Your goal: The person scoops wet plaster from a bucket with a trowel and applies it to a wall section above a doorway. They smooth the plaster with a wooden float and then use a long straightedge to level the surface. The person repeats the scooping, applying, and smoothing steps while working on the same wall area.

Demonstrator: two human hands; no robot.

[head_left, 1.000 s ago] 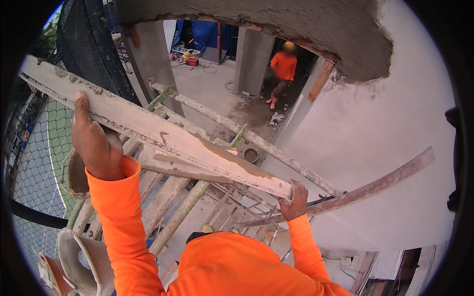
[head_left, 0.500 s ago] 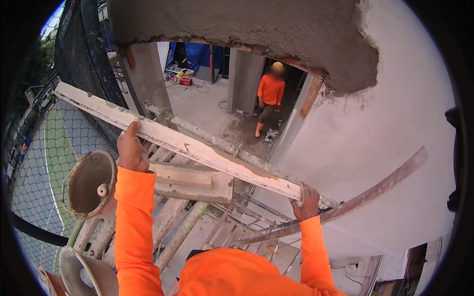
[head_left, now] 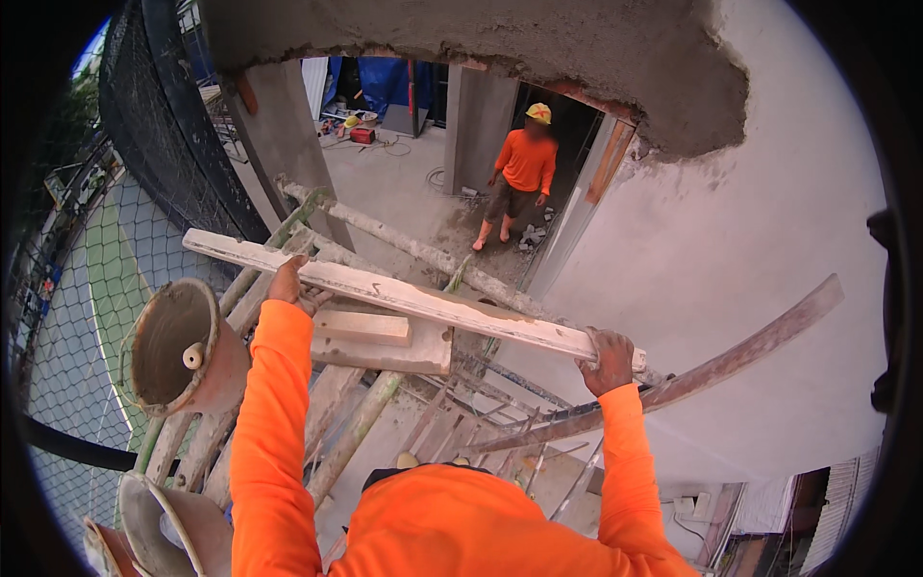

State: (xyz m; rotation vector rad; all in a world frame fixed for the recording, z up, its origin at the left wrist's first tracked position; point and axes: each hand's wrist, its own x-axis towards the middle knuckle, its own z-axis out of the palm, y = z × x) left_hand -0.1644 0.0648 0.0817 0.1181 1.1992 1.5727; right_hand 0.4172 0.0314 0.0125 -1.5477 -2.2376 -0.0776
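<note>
A long, pale straightedge stretches across in front of me, its left end higher in the picture than its right. Mortar smears its face. Near its left part my left hand is closed round it, while my right hand grips it close to the right end. Behind and below the bar lies a flat board with a wooden block on top, resting on the scaffold planks. Wet grey plaster covers the wall above the opening, apart from the straightedge in the picture.
A mortar-coated bucket stands left of my left arm, another bucket nearer me. Scaffold poles cross ahead. A curved-looking plank leans at right. Below, a co-worker in a yellow helmet stands near the doorway. Netting borders the left.
The straightedge's left end has come down and to the right with my left hand. My right hand has shifted slightly. The co-worker below has moved a little, now with both feet showing.
</note>
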